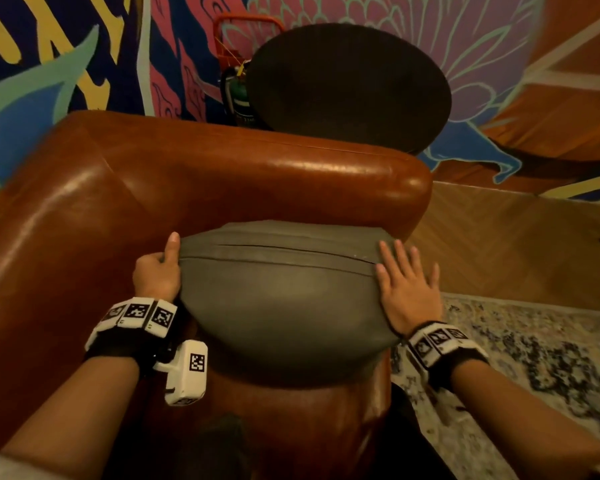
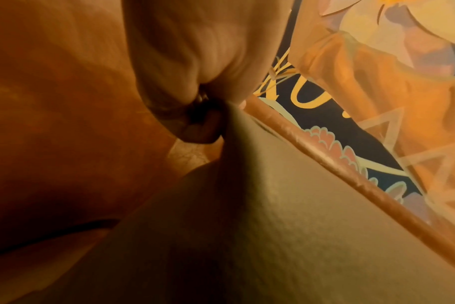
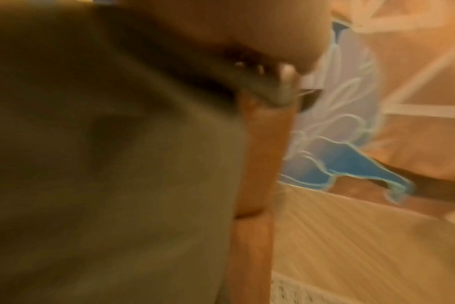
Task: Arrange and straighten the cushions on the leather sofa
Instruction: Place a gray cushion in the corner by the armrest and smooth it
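While both hands press the grey cushion (image 1: 284, 306), armrest (image 1: 291, 171) (brown leather) backs it.

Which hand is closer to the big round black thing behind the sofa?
Right, though only slightly. The right hand lies flat on the grey cushion's right end, below the round black object. The left hand grips the cushion's left end, further off to the side.

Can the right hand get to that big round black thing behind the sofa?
Probably not from here. The right hand lies flat on the cushion, and the sofa's armrest stands between it and the black disc.
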Demonstrator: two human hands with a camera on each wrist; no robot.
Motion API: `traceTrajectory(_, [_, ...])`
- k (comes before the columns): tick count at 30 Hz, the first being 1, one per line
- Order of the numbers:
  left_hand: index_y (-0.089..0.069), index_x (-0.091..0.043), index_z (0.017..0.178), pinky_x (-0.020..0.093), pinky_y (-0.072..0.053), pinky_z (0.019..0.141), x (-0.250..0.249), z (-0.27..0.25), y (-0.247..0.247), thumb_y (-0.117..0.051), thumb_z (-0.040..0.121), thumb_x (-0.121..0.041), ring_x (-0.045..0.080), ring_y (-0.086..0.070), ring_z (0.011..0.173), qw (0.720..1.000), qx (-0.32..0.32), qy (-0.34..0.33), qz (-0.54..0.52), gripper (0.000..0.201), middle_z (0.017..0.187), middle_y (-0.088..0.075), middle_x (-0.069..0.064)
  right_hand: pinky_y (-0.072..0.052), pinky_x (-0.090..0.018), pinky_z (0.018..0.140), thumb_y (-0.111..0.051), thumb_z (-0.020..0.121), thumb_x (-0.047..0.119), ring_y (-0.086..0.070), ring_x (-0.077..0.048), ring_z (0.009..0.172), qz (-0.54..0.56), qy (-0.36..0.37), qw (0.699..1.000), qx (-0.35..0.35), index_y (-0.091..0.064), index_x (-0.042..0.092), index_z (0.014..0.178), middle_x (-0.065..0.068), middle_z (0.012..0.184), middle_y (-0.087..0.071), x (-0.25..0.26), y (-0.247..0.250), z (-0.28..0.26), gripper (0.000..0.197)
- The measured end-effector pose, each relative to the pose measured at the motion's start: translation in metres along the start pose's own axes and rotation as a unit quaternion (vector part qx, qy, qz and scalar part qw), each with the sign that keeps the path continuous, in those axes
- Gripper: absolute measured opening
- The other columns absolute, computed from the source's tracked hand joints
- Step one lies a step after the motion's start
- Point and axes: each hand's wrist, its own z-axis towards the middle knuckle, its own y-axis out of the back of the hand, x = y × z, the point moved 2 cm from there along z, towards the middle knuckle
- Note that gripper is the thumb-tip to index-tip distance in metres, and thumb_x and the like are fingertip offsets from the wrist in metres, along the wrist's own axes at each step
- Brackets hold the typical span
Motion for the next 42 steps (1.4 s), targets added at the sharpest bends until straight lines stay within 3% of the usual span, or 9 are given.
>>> traceTrajectory(4, [-0.062, -0.001, 0.099, 0.045, -0.041, 0.088, -0.004, -0.012, -0.002, -0.032, 0.096, -0.06, 0.04, -0.056, 0.105, 0.998, -0.047, 0.023, -0.041, 0.067, 0.104, -0.062, 0.022, 0.009, -0.052, 0.121, -0.006, 0.103, 0.047, 0.008, -0.018, 0.152, 0.034, -0.055, 0.998, -0.019, -0.004, 0.023, 0.158, 0.002, 0.166, 0.001, 0.006, 0.011, -0.008, 0.06])
traceTrajectory(12, [-0.047, 0.002, 0.128, 0.044, -0.037, 0.098, -0.01, -0.033, -0.015, -0.04, 0.097, -0.051, 0.043, -0.048, 0.123, 0.996, -0.08, 0.025, -0.041, 0.062, 0.132, -0.052, 0.028, 0.016, -0.051, 0.117, -0.016, 0.104, 0.047, 0.0, -0.021, 0.153, -0.02, 0.298, 0.954, -0.005, -0.014, 0.034, 0.156, 0.006, 0.165, -0.007, 0.181, -0.016, -0.037, 0.054])
traceTrajectory(15, [-0.051, 0.004, 0.123, 0.045, -0.037, 0.098, -0.007, -0.021, -0.008, -0.038, 0.097, -0.052, 0.045, -0.048, 0.121, 0.998, -0.066, 0.013, -0.013, 0.063, 0.129, -0.053, 0.03, 0.001, -0.046, 0.118, -0.014, 0.1, 0.05, -0.022, -0.024, 0.15, -0.017, 0.222, 0.973, -0.054, -0.029, 0.039, 0.152, 0.003, 0.161, -0.027, 0.126, -0.009, -0.017, 0.055])
traceTrajectory(18, [-0.052, 0.003, 0.122, 0.045, -0.037, 0.098, -0.009, -0.02, -0.012, -0.033, 0.098, -0.055, 0.044, -0.048, 0.121, 0.998, -0.056, 0.009, -0.009, 0.066, 0.128, -0.054, 0.029, 0.007, -0.043, 0.119, 0.008, 0.092, 0.065, -0.001, -0.021, 0.153, -0.014, 0.096, 0.994, -0.042, -0.003, 0.044, 0.154, 0.008, 0.165, -0.002, 0.04, -0.007, -0.003, 0.067])
traceTrajectory(21, [-0.051, 0.001, 0.125, 0.046, -0.036, 0.099, -0.005, -0.024, -0.017, -0.026, 0.098, -0.058, 0.042, -0.048, 0.122, 0.996, -0.066, 0.034, -0.054, 0.07, 0.13, -0.053, 0.027, 0.005, -0.052, 0.119, -0.014, 0.097, 0.062, 0.003, -0.024, 0.153, 0.097, -0.033, 0.994, -0.038, -0.006, 0.044, 0.154, 0.008, 0.163, 0.005, -0.009, -0.001, -0.002, 0.06])
traceTrajectory(25, [-0.053, -0.001, 0.127, 0.047, -0.034, 0.103, 0.005, -0.035, -0.015, -0.021, 0.098, -0.059, 0.042, -0.046, 0.125, 0.99, -0.084, 0.064, -0.089, 0.072, 0.134, -0.052, 0.024, -0.042, -0.052, 0.105, -0.035, 0.095, 0.065, -0.049, -0.04, 0.128, 0.444, -0.307, 0.836, -0.1, -0.042, 0.01, 0.137, -0.023, 0.141, -0.048, -0.042, -0.009, -0.01, 0.07])
traceTrajectory(33, [-0.055, 0.003, 0.095, 0.041, -0.039, 0.086, 0.003, -0.034, -0.01, -0.042, 0.098, -0.048, 0.041, -0.055, 0.105, 0.993, -0.103, -0.04, -0.044, 0.053, 0.108, -0.06, 0.028, -0.025, -0.038, 0.055, -0.038, 0.104, 0.04, -0.038, -0.025, 0.059, 0.444, -0.234, 0.849, -0.163, -0.036, 0.011, 0.062, -0.009, 0.063, -0.04, -0.024, 0.009, -0.009, 0.051])
traceTrajectory(37, [-0.052, -0.002, 0.101, 0.039, -0.037, 0.083, 0.007, -0.039, -0.009, -0.043, 0.095, -0.053, 0.039, -0.054, 0.107, 0.993, -0.106, -0.019, -0.052, 0.052, 0.11, -0.059, 0.023, -0.031, -0.034, 0.056, -0.04, 0.101, 0.049, -0.041, -0.023, 0.062, 0.474, -0.258, 0.827, -0.158, -0.04, 0.013, 0.067, -0.006, 0.066, -0.042, -0.025, 0.007, -0.016, 0.05])
traceTrajectory(42, [-0.052, -0.003, 0.122, 0.039, -0.038, 0.094, -0.014, -0.027, -0.007, -0.044, 0.092, -0.06, 0.036, -0.052, 0.117, 0.993, -0.08, -0.005, -0.087, 0.065, 0.125, -0.056, 0.019, -0.043, -0.04, 0.096, -0.037, 0.098, 0.059, -0.055, -0.03, 0.107, 0.509, -0.258, 0.813, -0.116, -0.058, 0.003, 0.121, -0.013, 0.113, -0.058, -0.025, 0.018, 0.001, 0.065])
